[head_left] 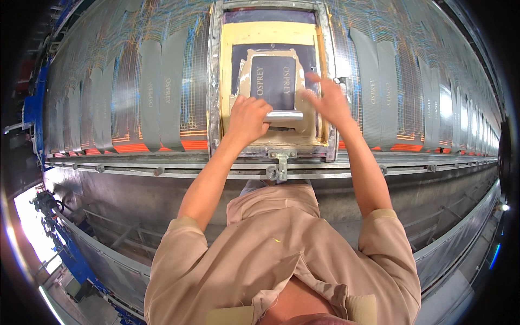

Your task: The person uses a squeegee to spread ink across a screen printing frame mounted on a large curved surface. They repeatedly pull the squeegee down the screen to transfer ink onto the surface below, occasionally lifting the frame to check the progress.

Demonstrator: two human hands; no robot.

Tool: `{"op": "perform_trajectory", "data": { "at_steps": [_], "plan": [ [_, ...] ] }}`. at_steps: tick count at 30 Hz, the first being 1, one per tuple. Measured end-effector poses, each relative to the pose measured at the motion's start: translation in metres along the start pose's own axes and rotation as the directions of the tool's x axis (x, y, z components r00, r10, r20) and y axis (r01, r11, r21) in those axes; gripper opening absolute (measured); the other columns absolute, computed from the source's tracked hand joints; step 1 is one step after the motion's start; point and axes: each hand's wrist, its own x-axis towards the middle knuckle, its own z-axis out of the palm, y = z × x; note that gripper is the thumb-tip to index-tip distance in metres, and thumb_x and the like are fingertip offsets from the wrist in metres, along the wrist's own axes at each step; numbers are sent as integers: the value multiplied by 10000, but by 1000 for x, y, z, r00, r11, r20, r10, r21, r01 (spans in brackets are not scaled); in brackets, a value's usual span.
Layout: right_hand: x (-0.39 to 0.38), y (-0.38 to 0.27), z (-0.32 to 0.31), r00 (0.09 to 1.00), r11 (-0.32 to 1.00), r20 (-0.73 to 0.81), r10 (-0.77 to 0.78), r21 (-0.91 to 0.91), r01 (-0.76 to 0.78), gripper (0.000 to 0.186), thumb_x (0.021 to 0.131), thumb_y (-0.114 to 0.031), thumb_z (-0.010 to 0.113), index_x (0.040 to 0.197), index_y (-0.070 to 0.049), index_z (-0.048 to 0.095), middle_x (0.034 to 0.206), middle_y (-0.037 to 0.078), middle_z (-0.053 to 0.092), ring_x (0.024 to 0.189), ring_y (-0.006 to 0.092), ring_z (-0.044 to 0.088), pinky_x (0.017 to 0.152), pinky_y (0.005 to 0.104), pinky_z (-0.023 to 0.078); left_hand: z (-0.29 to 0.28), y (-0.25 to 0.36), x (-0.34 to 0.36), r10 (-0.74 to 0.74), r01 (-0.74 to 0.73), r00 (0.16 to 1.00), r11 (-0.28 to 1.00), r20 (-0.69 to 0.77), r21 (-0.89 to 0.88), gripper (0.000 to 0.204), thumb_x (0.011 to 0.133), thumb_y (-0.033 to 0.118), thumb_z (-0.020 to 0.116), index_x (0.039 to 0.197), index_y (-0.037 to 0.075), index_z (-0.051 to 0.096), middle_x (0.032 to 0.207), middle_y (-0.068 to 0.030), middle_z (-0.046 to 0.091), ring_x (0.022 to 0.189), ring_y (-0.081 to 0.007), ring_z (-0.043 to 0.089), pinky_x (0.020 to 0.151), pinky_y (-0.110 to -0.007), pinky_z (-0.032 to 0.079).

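In the head view, a squeegee (283,115) with a pale metal handle is held across the lower part of a screen frame (215,81), which lies on a long print table (162,172) running from the left edge to the right. The left hand (248,117) is clenched around the handle's left end, with its fingers (259,120) wrapped over the bar. The right hand (329,100) is released, its fingers (317,79) spread, and rests at or just above the frame's right side beside the handle's right end; whether it touches cannot be told.

The squeegee is judged stiff and fairly light, with a smooth bar that may be slippery where ink is smeared; it is best gripped at both ends of the handle so the blade stays level. The frame is judged rigid, its mesh taut and easily marked. Inside it, a tan masked border surrounds a dark stencil panel (273,81).

Under the frame and on both sides of it, grey fabric strips (162,92) are laid side by side across the table, with orange showing at their near ends. A metal rail (135,162) with a clamp (279,167) runs along the near edge. Below, the table's grey side wall and a concrete floor are seen; daylight enters at the lower left. A beige shirt (281,254) is worn.
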Motion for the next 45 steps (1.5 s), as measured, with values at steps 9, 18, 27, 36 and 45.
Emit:
{"op": "perform_trajectory", "data": {
  "at_steps": [9, 18, 27, 36, 45],
  "plan": [
    [6, 112, 19, 755, 768, -150, 638, 183, -613, 419, 946, -443, 657, 989, -30, 716, 834, 231, 711, 777, 393, 671, 791, 483, 505, 22, 34, -58, 44, -44, 999, 996, 7, -73, 399, 613, 71, 771, 1006, 117, 719, 1034, -24, 706, 959, -242, 630, 872, -403, 417],
    [2, 101, 9, 739, 752, -187, 647, 318, -577, 348, 934, -390, 705, 920, -42, 714, 739, 196, 698, 699, 382, 672, 718, 457, 519, -1, -33, 52, 97, -84, 986, 992, -134, 97, 374, 639, 101, 779, 1009, 150, 747, 1021, -14, 744, 941, -230, 654, 844, -406, 432],
    [3, 101, 11, 774, 803, -266, 574, 367, -470, 304, 951, -304, 720, 862, -15, 689, 595, 39, 603, 563, 122, 527, 569, 339, 427, -21, -55, 115, 130, -116, 966, 990, -223, 74, 281, 636, 84, 737, 907, 157, 758, 934, -25, 729, 873, -273, 654, 781, -410, 453],
    [18, 97, -11, 799, 831, -240, 551, 244, -499, 350, 937, -364, 709, 889, -17, 709, 710, 181, 674, 637, 300, 607, 654, 432, 475, 28, 40, -66, 23, -16, 963, 1000, -267, 27, 441, 586, 46, 724, 1014, 147, 709, 1037, -15, 698, 968, -253, 627, 840, -420, 437],
    [3, 107, 20, 830, 862, -293, 474, 350, -368, 260, 942, -295, 694, 977, -39, 722, 901, 168, 734, 838, 355, 693, 784, 427, 523, 16, 39, -46, -83, 103, 985, 986, -154, 130, 347, 595, 82, 742, 938, 124, 729, 987, -33, 692, 988, -270, 620, 895, -435, 445]
  ]
}}
